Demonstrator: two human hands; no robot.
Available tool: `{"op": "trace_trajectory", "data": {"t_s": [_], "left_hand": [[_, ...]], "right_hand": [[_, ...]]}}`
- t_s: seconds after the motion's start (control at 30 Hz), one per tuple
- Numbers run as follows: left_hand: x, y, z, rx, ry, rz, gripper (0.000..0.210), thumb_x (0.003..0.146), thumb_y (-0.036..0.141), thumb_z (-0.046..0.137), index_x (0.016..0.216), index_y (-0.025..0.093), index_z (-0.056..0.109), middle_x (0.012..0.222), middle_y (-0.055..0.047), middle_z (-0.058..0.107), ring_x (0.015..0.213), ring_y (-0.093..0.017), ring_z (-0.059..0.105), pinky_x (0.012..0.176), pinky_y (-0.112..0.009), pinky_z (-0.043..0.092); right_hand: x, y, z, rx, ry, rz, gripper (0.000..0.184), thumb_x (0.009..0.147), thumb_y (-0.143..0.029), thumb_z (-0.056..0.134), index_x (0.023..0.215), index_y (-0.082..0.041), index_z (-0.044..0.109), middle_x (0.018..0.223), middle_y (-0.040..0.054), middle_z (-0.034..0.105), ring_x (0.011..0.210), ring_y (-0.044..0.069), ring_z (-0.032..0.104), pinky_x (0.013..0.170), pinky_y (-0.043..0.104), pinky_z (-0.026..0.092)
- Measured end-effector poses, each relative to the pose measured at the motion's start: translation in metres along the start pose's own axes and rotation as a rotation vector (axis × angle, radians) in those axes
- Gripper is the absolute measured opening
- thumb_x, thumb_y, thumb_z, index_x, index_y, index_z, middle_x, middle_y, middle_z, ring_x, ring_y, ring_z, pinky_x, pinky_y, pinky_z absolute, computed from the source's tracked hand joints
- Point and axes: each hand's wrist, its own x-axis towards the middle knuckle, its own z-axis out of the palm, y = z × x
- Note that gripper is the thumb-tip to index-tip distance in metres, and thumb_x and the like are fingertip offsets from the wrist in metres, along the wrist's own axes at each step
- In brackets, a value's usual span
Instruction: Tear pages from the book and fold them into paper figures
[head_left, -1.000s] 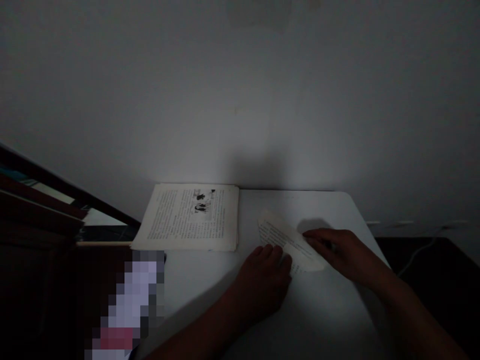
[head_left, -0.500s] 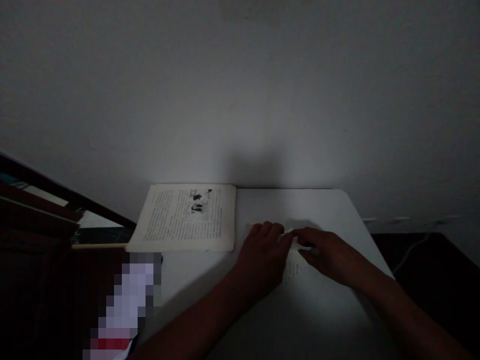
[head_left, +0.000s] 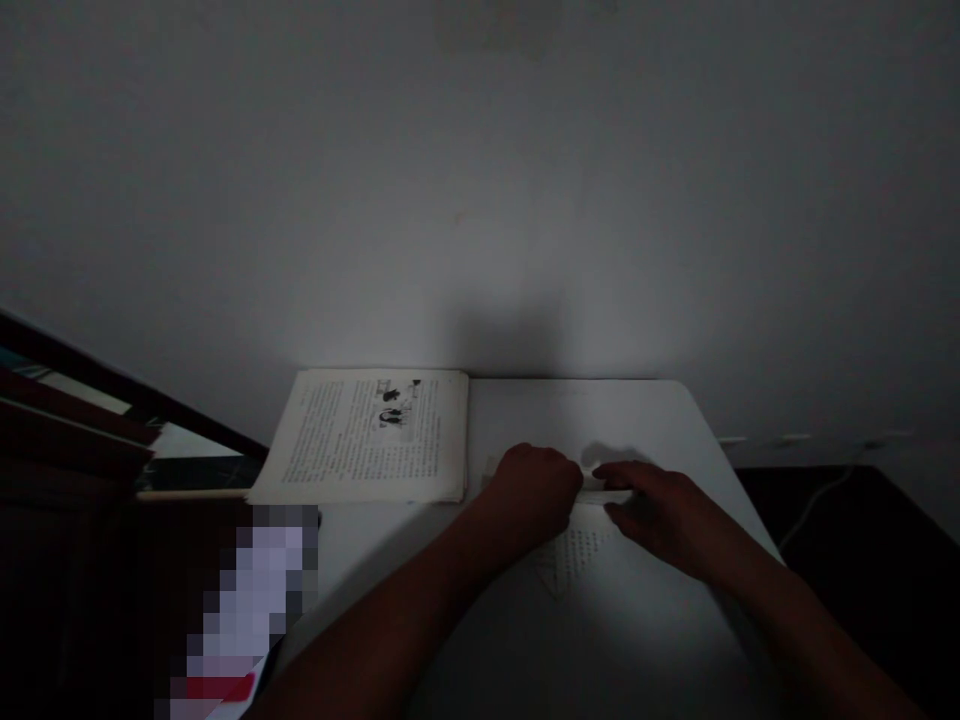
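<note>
A folded sheet of printed paper (head_left: pixel 577 555) lies on the white table (head_left: pixel 600 410) between my hands, its lower part coming to a point and rows of text showing. My left hand (head_left: pixel 536 495) is curled over the paper's left side, fingers closed, hiding much of it. From the right, my right hand (head_left: pixel 664 510) holds the raised, folded edge of the paper between thumb and fingers. Dim light makes the exact finger contact hard to see.
A stack of printed pages (head_left: pixel 375 440), the top one with a black picture, lies at the table's back left. Behind rises a grey wall (head_left: pixel 510 200). A blurred-out object (head_left: pixel 247 600) stands at the left edge. A cable (head_left: pixel 817 500) runs at the right.
My left fingers have curled from lying flatter into a closed hand. My right hand has shifted slightly right and down, and more of the printed paper shows below the hands.
</note>
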Motion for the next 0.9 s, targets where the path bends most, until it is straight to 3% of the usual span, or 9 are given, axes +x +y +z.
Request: {"op": "trace_trajectory", "data": {"t_s": [0.3, 0.57, 0.9], "left_hand": [[0.002, -0.002, 0.004, -0.007, 0.057, 0.101, 0.014, 0.073, 0.016, 0.053, 0.080, 0.016, 0.065, 0.078, -0.006, 0.064, 0.073, -0.021, 0.061, 0.066, -0.033, 0.047], [-0.002, 0.003, 0.012, 0.014, 0.107, 0.093, 0.011, 0.076, 0.017, 0.052, 0.076, 0.015, 0.063, 0.079, -0.006, 0.062, 0.071, -0.018, 0.058, 0.065, -0.031, 0.045], [-0.006, -0.001, 0.017, 0.019, 0.166, 0.149, 0.007, 0.078, 0.019, 0.055, 0.074, 0.017, 0.060, 0.077, -0.002, 0.060, 0.075, -0.018, 0.055, 0.065, -0.031, 0.040]], "right_hand": [[-0.006, 0.001, 0.002, -0.025, -0.018, -0.066, 0.025, 0.079, -0.014, 0.051, 0.102, -0.021, 0.057, 0.096, 0.0060, 0.064, 0.090, 0.021, 0.061, 0.080, 0.037, 0.049], [-0.014, 0.006, 0.002, -0.076, 0.072, -0.125, 0.015, 0.082, -0.016, 0.051, 0.094, -0.020, 0.059, 0.087, 0.0057, 0.064, 0.084, 0.019, 0.060, 0.076, 0.034, 0.049], [-0.019, 0.006, 0.006, -0.149, 0.143, -0.301, 0.019, 0.086, -0.013, 0.047, 0.095, -0.022, 0.061, 0.085, 0.0039, 0.066, 0.079, 0.018, 0.060, 0.074, 0.036, 0.049]]}}
